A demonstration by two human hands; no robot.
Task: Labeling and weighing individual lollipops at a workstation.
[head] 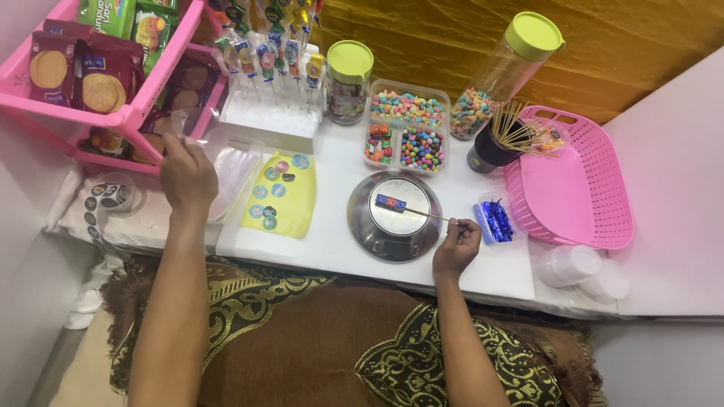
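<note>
A white table (332, 249) runs across the view, seen from above, with a brown and gold patterned cloth (302, 339) over the person's lap at the bottom. At far right lies a pink plastic basket (581, 196), shallow and perforated. At upper left stands a pink rack (128, 113) with packets of biscuits on its shelves. Beside it a white block (268, 120) holds a row of wrapped lollipops upright.

Near the table's middle sits a round metal kitchen scale (392, 218). Behind it is a clear divided tray (407, 124) of small coloured sweets, flanked by two clear jars with lime-green lids — a short one (349, 71) to its left and a tall one (498, 71), tilted, to its right. A dark cup of wooden skewers (490, 147) stands just beside the basket. Left of the scale lies a yellow sheet (283, 196) dotted with round stickers.

The left hand (187, 177) is raised near the rack, fingers pinched together on the edge of a clear plastic bag (230, 169).

The right hand (456, 245) rests at the table's front edge, just right of the scale, thumb and fingers closed on the end of a thin wooden skewer (426, 213). The skewer reaches over the scale pan — its far end carries a short row of red and blue candy cubes (391, 202) lying on the pan. A small pile of shiny blue twist ties (496, 220) sits between this hand and the basket.
</note>
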